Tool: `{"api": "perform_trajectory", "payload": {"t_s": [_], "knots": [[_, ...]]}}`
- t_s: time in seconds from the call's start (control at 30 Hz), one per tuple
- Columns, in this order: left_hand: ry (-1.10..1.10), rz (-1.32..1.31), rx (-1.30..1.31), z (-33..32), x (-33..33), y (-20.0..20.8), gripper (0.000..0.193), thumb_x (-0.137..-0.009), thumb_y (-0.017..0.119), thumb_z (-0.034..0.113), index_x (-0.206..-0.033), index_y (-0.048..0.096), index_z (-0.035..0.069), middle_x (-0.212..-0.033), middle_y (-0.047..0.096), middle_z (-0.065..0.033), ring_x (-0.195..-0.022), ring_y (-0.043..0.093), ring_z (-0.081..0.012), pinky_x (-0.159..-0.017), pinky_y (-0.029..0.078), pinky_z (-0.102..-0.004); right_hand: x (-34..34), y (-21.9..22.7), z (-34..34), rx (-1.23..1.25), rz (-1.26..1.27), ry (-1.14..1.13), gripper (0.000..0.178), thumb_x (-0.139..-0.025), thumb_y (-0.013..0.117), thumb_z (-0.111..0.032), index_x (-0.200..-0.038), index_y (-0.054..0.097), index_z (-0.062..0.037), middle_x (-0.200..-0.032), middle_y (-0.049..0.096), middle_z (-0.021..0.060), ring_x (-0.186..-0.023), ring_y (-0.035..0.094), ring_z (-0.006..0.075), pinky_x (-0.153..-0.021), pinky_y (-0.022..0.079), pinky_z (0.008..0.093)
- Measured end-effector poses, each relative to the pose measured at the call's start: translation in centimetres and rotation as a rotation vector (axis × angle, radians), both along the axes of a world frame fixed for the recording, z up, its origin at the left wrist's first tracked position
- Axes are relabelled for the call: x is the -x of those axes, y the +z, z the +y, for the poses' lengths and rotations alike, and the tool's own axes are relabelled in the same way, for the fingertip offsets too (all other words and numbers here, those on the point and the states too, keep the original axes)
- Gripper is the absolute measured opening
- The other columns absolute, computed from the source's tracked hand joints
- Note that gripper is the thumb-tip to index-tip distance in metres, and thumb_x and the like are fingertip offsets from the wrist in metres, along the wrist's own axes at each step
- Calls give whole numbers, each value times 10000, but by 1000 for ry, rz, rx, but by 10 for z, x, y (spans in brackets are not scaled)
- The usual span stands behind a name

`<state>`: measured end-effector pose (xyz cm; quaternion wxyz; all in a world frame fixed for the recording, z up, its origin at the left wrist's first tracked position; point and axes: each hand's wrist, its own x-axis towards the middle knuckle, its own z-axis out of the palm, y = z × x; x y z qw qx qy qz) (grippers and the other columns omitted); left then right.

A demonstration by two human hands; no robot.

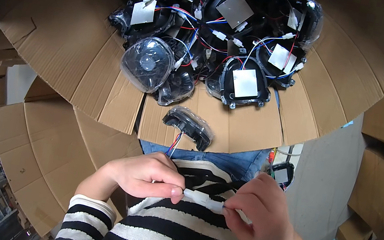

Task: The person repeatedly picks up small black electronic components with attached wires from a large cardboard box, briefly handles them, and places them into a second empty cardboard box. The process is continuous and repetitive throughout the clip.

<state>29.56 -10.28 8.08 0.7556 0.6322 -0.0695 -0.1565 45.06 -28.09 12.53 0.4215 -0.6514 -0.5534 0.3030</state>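
A white plastic wire connector [203, 200] is stretched level between my two hands, in front of my striped top. My left hand [149, 174] pinches its left end between thumb and fingers. At the right end, my right hand [258, 211] has thumb and forefinger closed where a thin dark wire meets the connector. Just above my left hand, a small black lamp unit [188, 125] with a clear cover rests on the cardboard edge. Its red, blue and white wires [174, 143] run down behind my left hand, where I lose sight of them.
Several black lamp units [247, 84] with silver square patches and white plugs lie heaped on the cardboard sheet [322, 107]. One clear-covered unit [148, 61] faces up at the heap's front. Another unit [283, 174] sits low beyond my right hand. Cardboard boxes [382, 179] stand at right.
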Motion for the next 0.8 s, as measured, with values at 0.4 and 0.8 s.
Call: {"api": "perform_trajectory", "payload": {"t_s": [0.4,0.8], "knots": [[-122,43,150,2,0,-4,220,-852,404,119,-724,539,0,-625,553,-78,-528,512,-205,-488,371,-275,2,-3,2,6,142,53,127,-611,596,2,-678,499,-43,-652,437,57,-554,414,217,-484,339,301],[-79,17,114,2,5,-5,218,-846,418,123,-725,551,-2,-628,549,-84,-537,515,-211,-492,378,-279,16,-20,2,37,164,41,120,-644,590,-2,-720,503,-34,-643,470,61,-554,465,228,-490,381,295]]}}
